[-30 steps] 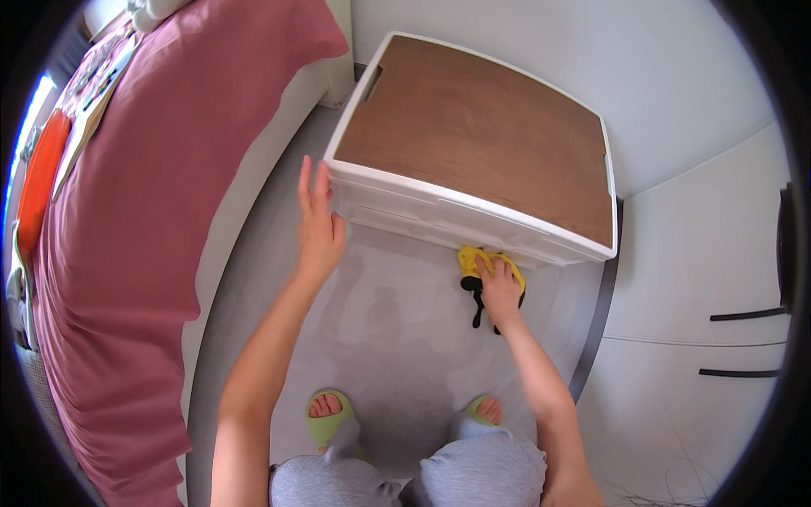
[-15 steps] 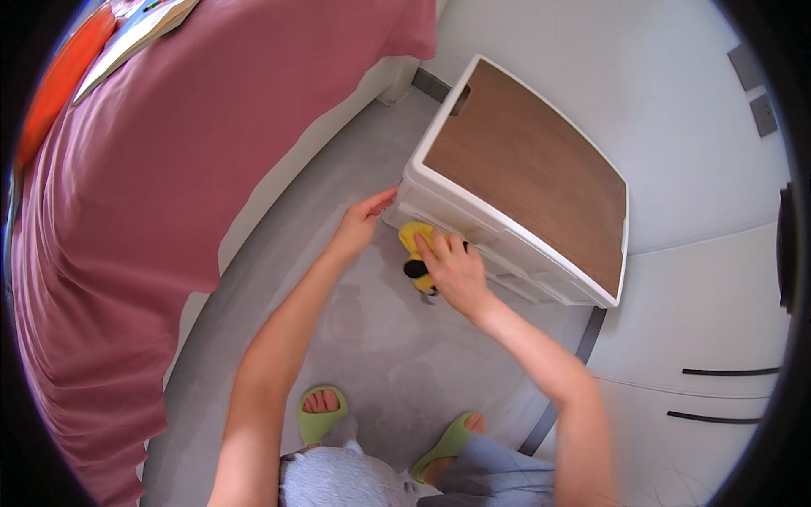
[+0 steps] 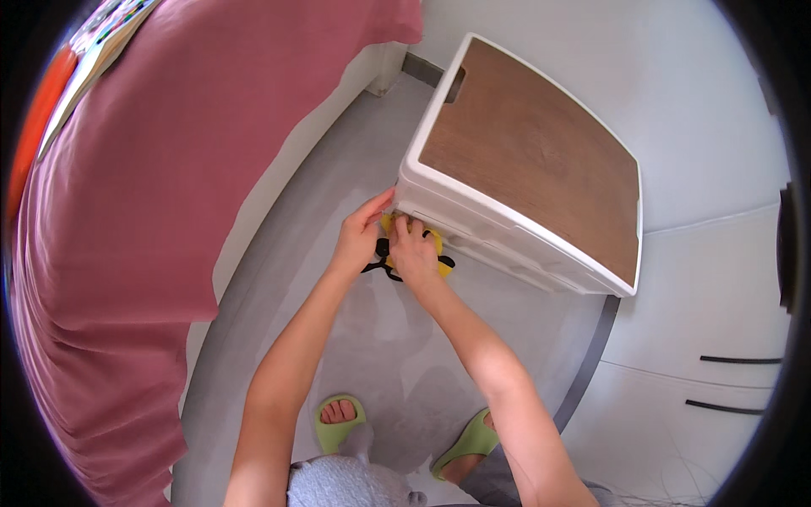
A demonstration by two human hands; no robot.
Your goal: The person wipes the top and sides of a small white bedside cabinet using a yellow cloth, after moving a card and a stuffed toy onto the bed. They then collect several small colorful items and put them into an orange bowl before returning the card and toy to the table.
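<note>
A white storage box (image 3: 486,224) with a brown wood-look lid (image 3: 541,152) stands on the floor in front of me. My left hand (image 3: 359,237) reaches to its near left corner, fingers stretched out against the side; their tips are partly hidden there. Close beside it, my right hand (image 3: 415,253) presses a soft yellow-and-black cloth-like thing (image 3: 445,266) to the low part of the box's front. Curled fingers cover much of this thing, and black strips of it hang below the hand. Whether it is a cloth or a plush toy I cannot tell.
A bed with a pink cover (image 3: 160,194) runs along the left, with an open book (image 3: 97,63) and an orange object (image 3: 38,127) on it. White cabinet fronts with black handles (image 3: 722,407) are at the right. My feet in green slippers (image 3: 338,431) stand on the grey floor (image 3: 393,346).
My right hand has moved left along the box front with the yellow-and-black thing, coming close to my left hand. The left hand stays at the box corner. The view has shifted slightly.
</note>
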